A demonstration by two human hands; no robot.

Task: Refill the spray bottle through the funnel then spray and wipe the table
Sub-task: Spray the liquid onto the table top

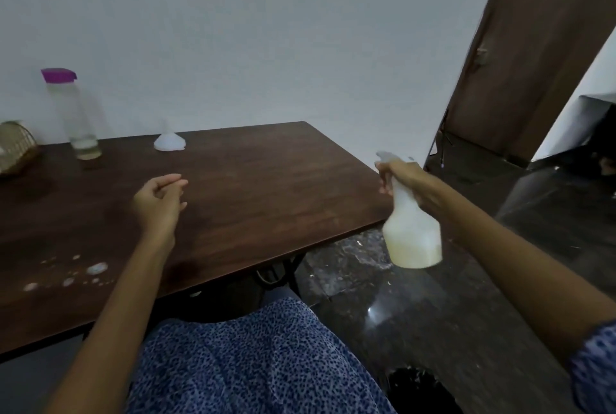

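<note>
The spray bottle (412, 233), white and translucent with pale liquid low in its body, hangs in the air just off the right edge of the table (250, 200), above the dark glossy floor (416, 313). The right hand (405, 178) is clamped round its neck, and the nozzle points left across the wood. Nearer, a blue spotted garment (250, 363) covers the lap, and pale droplets (90, 272) sit on the near left of the dark wooden top. The left hand (160, 200) hovers over the middle of the table, empty, fingers loosely curled and slightly apart. Farther back, a white funnel (169, 142) stands wide end down near the far edge. Left of it a tall clear bottle (78, 120) with a purple cap holds a little liquid at its bottom. A woven basket (16, 150) at the far left is cut off by the frame. A plain grey wall (250, 40) rises behind, and a brown door (540, 46) stands at the far right. The bottle's trigger is blurred and mostly hidden by the fingers.
</note>
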